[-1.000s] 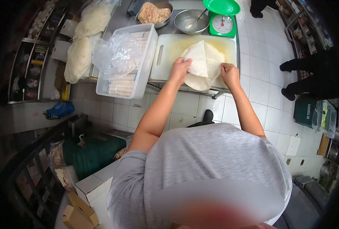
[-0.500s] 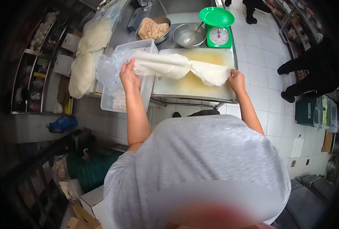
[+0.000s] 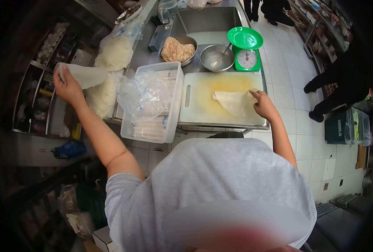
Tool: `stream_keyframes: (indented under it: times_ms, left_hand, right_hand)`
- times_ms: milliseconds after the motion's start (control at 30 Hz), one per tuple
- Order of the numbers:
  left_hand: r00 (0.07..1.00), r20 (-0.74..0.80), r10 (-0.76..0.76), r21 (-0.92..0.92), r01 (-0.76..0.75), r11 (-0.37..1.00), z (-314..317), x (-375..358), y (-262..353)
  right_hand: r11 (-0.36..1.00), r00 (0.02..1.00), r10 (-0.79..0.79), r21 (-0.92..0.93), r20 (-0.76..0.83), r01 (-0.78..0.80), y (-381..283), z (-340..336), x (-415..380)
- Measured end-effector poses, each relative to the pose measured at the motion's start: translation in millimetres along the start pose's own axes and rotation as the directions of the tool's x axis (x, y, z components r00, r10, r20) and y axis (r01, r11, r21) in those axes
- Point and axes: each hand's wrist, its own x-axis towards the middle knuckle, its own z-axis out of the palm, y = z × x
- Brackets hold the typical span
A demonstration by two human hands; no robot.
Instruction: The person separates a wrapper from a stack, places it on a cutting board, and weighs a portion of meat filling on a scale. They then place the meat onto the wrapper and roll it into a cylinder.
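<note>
Out to the far left, my left hand (image 3: 69, 87) is closed on one edge of a thin pale wrapper sheet (image 3: 89, 76), which trails over stacked pale sheets (image 3: 101, 97). My right hand (image 3: 265, 106) pinches the right corner of another wrapper piece (image 3: 233, 103), lying partly folded on the white cutting board (image 3: 195, 114). Yellowish liquid stains the board's middle. Between my hands stands a clear plastic tub (image 3: 179, 80) of pale rolls (image 3: 148, 131), partly covered by a crumpled plastic bag (image 3: 141, 94).
Behind the tub, a metal bowl holds minced filling (image 3: 177, 49). Next to it are a metal bowl (image 3: 209, 63) with a spoon in pale liquid and a green scale (image 3: 246, 52). A sink (image 3: 207, 21) lies beyond. People in dark trousers (image 3: 335, 77) stand at the right.
The pale sheet stretched between both hands is now in two separate pieces. My left hand has swung far left with one; the other rests on the board at my right hand.
</note>
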Motion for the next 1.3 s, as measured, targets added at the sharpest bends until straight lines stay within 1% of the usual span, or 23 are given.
stream_keyframes:
  times_ms: [33,67,133,233,300,400,467,500,533,567,600,667,767,800,867,900,967,1067,1133,1167,1200,1233,1300]
  left_hand:
    - [0.975,0.084,0.204,0.152,-0.215,0.965,-5,11,-13]
    - [0.961,0.243,0.131,0.228,-0.187,0.955,-5,12,-37]
    - [0.839,0.542,-0.05,0.592,-0.339,0.731,2,-7,-64]
    - [0.54,0.735,-0.41,0.633,-0.328,0.702,33,-76,-178]
    - [0.387,0.723,-0.572,0.669,-0.184,0.72,31,-99,-137]
    - [0.73,0.519,-0.444,0.783,-0.197,0.59,45,-122,-93]
    - [0.811,0.489,-0.321,0.644,-0.088,0.76,60,-126,-13]
    - [0.784,0.555,-0.278,0.174,0.217,0.96,71,-139,10]
    - [0.68,0.69,-0.247,-0.109,0.436,0.893,74,-151,74]
    - [0.58,0.814,-0.04,-0.376,0.578,0.724,84,-180,98]
    - [0.306,0.952,-0.012,-0.285,0.9,0.33,75,-189,159]
    - [0.423,0.901,0.097,-0.434,0.889,0.147,82,-239,222]
    - [0.327,0.899,-0.291,-0.328,0.944,0.046,113,-280,242]
    - [0.189,0.908,-0.374,-0.243,0.965,-0.102,124,-302,225]
    - [-0.124,0.872,-0.474,-0.09,0.91,-0.405,143,-365,174]
    - [-0.203,0.836,-0.51,-0.005,0.926,-0.378,140,-384,157]
    - [-0.33,0.74,-0.586,0.157,0.932,-0.326,133,-407,131]
    - [-0.227,0.749,-0.623,0.066,0.961,-0.27,126,-422,132]
    - [-0.127,0.791,-0.599,0.173,0.985,0.019,132,-429,133]
    - [0.117,0.707,-0.697,0.294,0.848,0.441,147,-448,133]
    - [0.192,0.739,-0.646,0.285,0.78,0.557,141,-434,156]
    - [0.448,0.724,-0.524,0.282,0.5,0.819,149,-453,158]
    - [0.445,0.796,-0.409,0.274,0.337,0.9,128,-433,198]
  right_hand:
    - [0.987,0.998,0.062,0.149,0.019,-0.064,-17,-15,4]
    - [0.947,0.992,0.119,0.294,0.05,-0.129,-39,-32,10]
    - [0.795,0.98,0.155,0.572,0.128,-0.2,-71,-60,18]
    - [0.482,0.982,0.065,0.856,0.179,-0.188,-104,-94,25]
    - [0.311,0.991,-0.003,0.942,0.132,-0.125,-121,-111,25]
    - [0.026,0.997,-0.051,0.998,0.052,-0.051,-133,-124,27]
    - [-0.076,1.0,-0.008,0.997,-0.002,0.001,-139,-126,29]
    - [-0.124,1.0,0.019,0.992,-0.02,0.022,-143,-126,29]
    - [-0.048,0.998,0.037,0.998,-0.049,0.05,-148,-123,32]
    - [0.03,0.996,0.05,0.997,-0.076,0.074,-155,-118,36]
    - [0.108,0.993,0.059,0.989,-0.106,0.099,-166,-112,37]
    - [0.233,0.998,0.037,0.972,-0.043,0.033,-194,-104,35]
    - [0.531,0.946,-0.262,0.847,0.193,-0.025,-188,-90,55]
    - [0.625,0.883,-0.356,0.781,0.306,-0.019,-180,-83,67]
    - [0.778,0.965,-0.254,0.605,0.06,0.167,-142,-58,85]
    - [0.843,0.971,-0.229,0.484,-0.074,0.236,-116,-41,94]
    - [0.835,0.979,0.017,0.542,-0.201,0.096,-41,2,112]
    - [0.937,0.958,0.287,0.205,0.016,-0.284,45,52,100]
    - [0.948,0.947,0.309,0.051,0.084,-0.314,56,80,82]
    - [0.964,0.965,0.247,-0.119,0.087,-0.236,48,85,74]
    - [0.96,0.98,0.198,-0.204,0.015,-0.191,30,83,63]
    - [0.959,0.979,0.202,-0.204,0.003,-0.197,26,92,60]
    - [0.95,0.959,0.277,-0.167,0.067,-0.263,14,99,58]
